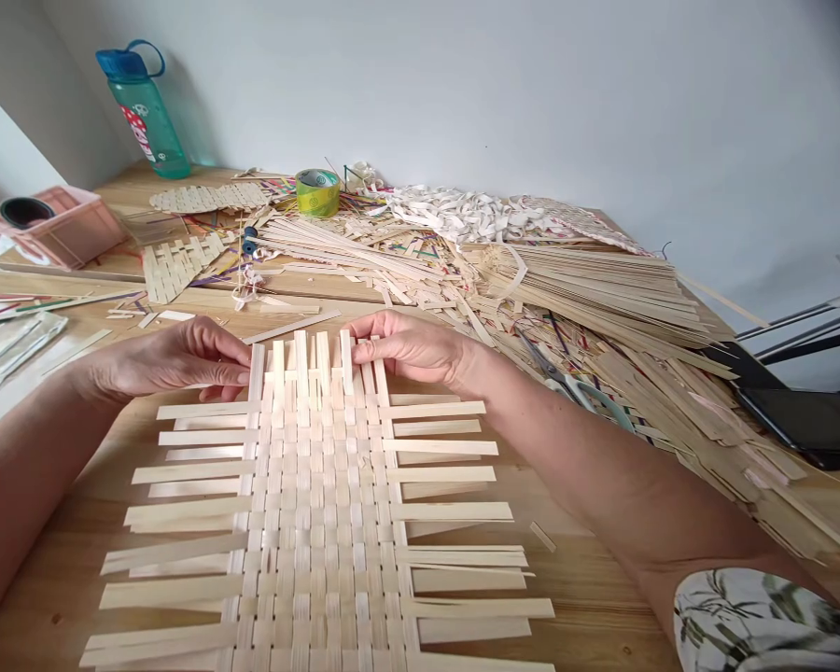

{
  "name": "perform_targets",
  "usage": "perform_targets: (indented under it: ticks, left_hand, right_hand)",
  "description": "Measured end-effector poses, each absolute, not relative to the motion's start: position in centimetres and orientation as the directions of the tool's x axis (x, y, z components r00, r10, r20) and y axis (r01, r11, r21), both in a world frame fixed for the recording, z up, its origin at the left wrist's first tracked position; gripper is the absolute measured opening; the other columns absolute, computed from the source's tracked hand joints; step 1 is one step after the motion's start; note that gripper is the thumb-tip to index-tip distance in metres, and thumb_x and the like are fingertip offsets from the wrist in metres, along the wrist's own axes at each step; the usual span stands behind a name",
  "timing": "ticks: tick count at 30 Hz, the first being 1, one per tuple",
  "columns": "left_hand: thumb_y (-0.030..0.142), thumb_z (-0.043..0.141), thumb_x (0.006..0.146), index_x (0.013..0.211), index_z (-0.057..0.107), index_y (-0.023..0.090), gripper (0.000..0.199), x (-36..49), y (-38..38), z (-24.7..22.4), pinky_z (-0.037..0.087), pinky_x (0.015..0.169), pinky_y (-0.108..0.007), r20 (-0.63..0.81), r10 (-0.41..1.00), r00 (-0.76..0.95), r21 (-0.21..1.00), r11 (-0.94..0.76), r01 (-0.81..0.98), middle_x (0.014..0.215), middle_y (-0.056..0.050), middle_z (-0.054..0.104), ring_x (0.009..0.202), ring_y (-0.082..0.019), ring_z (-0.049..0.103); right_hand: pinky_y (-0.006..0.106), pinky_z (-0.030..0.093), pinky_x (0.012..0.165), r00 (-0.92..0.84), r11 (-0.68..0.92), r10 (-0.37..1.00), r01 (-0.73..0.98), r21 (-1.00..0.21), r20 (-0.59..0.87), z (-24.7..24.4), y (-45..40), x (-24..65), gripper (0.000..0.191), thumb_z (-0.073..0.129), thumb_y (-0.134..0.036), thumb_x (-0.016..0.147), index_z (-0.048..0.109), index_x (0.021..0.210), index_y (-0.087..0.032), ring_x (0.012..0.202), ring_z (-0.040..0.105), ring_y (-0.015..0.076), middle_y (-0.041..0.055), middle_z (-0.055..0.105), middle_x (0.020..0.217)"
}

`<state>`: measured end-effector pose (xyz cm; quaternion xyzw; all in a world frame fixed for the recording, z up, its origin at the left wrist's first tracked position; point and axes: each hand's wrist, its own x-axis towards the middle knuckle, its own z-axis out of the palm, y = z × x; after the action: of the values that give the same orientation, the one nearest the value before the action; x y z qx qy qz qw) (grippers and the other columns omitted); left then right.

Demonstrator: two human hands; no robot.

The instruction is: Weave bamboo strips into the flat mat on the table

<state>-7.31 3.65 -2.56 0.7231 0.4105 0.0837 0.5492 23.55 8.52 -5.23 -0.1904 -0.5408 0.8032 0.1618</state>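
My left hand [172, 362] and right hand [410, 347] pinch the top of the bamboo mat [315, 523]; its side strip ends [189, 511] are unwoven yet.

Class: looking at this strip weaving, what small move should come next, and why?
Probably weave the loose strip across the top of the mat: the upright ends there stand unwoven, and the left hand and right hand already rest on them.
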Motion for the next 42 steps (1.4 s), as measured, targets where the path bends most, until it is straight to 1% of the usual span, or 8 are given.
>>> perform_targets:
  ticks: [5, 11, 15, 21, 26, 31, 36, 42]
  left_hand:
    - [0.042, 0.063, 0.092, 0.094, 0.079, 0.012, 0.034, -6.2, 3.3, -2.1, 0.041, 0.045, -0.015, -0.335, 0.683, 0.649, 0.869, -0.041, 0.492, 0.062, -0.002, 0.060, 0.052, -0.008, 0.049]
    - [0.044, 0.066, 0.089, 0.075, 0.073, 0.012, 0.036, -6.0, 3.3, -1.8, 0.041, 0.046, -0.016, -0.409, 0.684, 0.605, 0.841, 0.025, 0.540, 0.060, -0.001, 0.057, 0.051, -0.008, 0.048]
    - [0.042, 0.065, 0.090, 0.081, 0.073, 0.012, 0.032, -6.8, 3.5, -1.8, 0.042, 0.048, -0.016, -0.460, 0.670, 0.583, 0.827, 0.084, 0.556, 0.063, -0.001, 0.059, 0.054, -0.008, 0.049]
    - [0.039, 0.067, 0.088, 0.082, 0.076, 0.014, 0.028, -6.7, 3.3, -1.5, 0.042, 0.047, -0.015, -0.437, 0.684, 0.584, 0.838, 0.074, 0.540, 0.061, 0.000, 0.060, 0.051, -0.008, 0.049]
    - [0.039, 0.069, 0.088, 0.081, 0.076, 0.013, 0.027, -6.4, 3.4, -1.5, 0.043, 0.046, -0.014, -0.429, 0.684, 0.590, 0.855, 0.097, 0.509, 0.060, -0.001, 0.061, 0.050, -0.007, 0.050]
    - [0.039, 0.067, 0.090, 0.080, 0.075, 0.012, 0.030, -5.9, 3.2, -1.2, 0.043, 0.047, -0.014, -0.415, 0.679, 0.606, 0.861, 0.079, 0.502, 0.059, -0.002, 0.061, 0.051, -0.008, 0.051]
    - [0.038, 0.060, 0.095, 0.084, 0.074, 0.012, 0.031, -6.1, 3.2, -0.9, 0.045, 0.053, -0.015, -0.390, 0.659, 0.643, 0.853, -0.005, 0.522, 0.068, -0.002, 0.062, 0.058, -0.009, 0.052]
    - [0.041, 0.057, 0.096, 0.086, 0.073, 0.012, 0.034, -7.8, 3.4, -0.6, 0.044, 0.053, -0.016, -0.439, 0.609, 0.660, 0.841, 0.021, 0.540, 0.066, -0.001, 0.057, 0.058, -0.009, 0.048]
  right_hand:
    - [0.021, 0.053, 0.071, -0.875, -0.398, 0.458, -0.041, -0.916, -0.159, -5.4, 8.7, 23.6, 0.009, 0.075, -0.012, 0.072, 0.071, 0.079, -0.014, 0.066, 0.066, 0.0083, -0.0019, 0.071, 0.073]
    - [0.019, 0.052, 0.071, -0.845, -0.382, 0.506, -0.039, -0.923, -0.174, -5.5, 8.6, 23.5, 0.009, 0.075, -0.014, 0.073, 0.072, 0.081, -0.014, 0.068, 0.066, 0.0076, -0.0015, 0.072, 0.076]
    - [0.021, 0.053, 0.072, -0.848, -0.314, 0.502, 0.003, -0.949, -0.168, -5.2, 8.3, 23.4, 0.010, 0.072, -0.019, 0.079, 0.072, 0.087, -0.013, 0.073, 0.066, 0.0089, 0.0008, 0.072, 0.082]
    - [0.016, 0.050, 0.055, -0.822, -0.386, 0.484, 0.107, -0.916, -0.300, -4.8, 8.5, 23.7, 0.014, 0.077, -0.022, 0.076, 0.067, 0.083, -0.015, 0.065, 0.064, 0.0071, -0.0007, 0.070, 0.079]
    - [0.021, 0.055, 0.064, -0.827, -0.476, 0.469, 0.059, -0.877, -0.310, -5.3, 8.5, 23.5, 0.022, 0.079, -0.017, 0.070, 0.068, 0.088, -0.016, 0.069, 0.067, 0.0095, -0.0015, 0.072, 0.080]
    - [0.020, 0.053, 0.064, -0.847, -0.401, 0.487, -0.002, -0.916, -0.211, -5.4, 8.3, 23.2, 0.008, 0.076, -0.017, 0.073, 0.070, 0.077, -0.014, 0.063, 0.064, 0.0080, -0.0017, 0.070, 0.071]
    - [0.016, 0.046, 0.053, -0.797, -0.345, 0.535, 0.096, -0.934, -0.280, -4.6, 8.3, 23.6, 0.012, 0.075, -0.024, 0.079, 0.069, 0.082, -0.015, 0.061, 0.060, 0.0061, -0.0015, 0.069, 0.076]
    - [0.018, 0.052, 0.061, -0.784, -0.325, 0.500, 0.224, -0.919, -0.368, -3.7, 8.6, 24.5, 0.026, 0.080, -0.030, 0.078, 0.070, 0.096, -0.015, 0.070, 0.065, 0.0084, 0.0026, 0.073, 0.088]
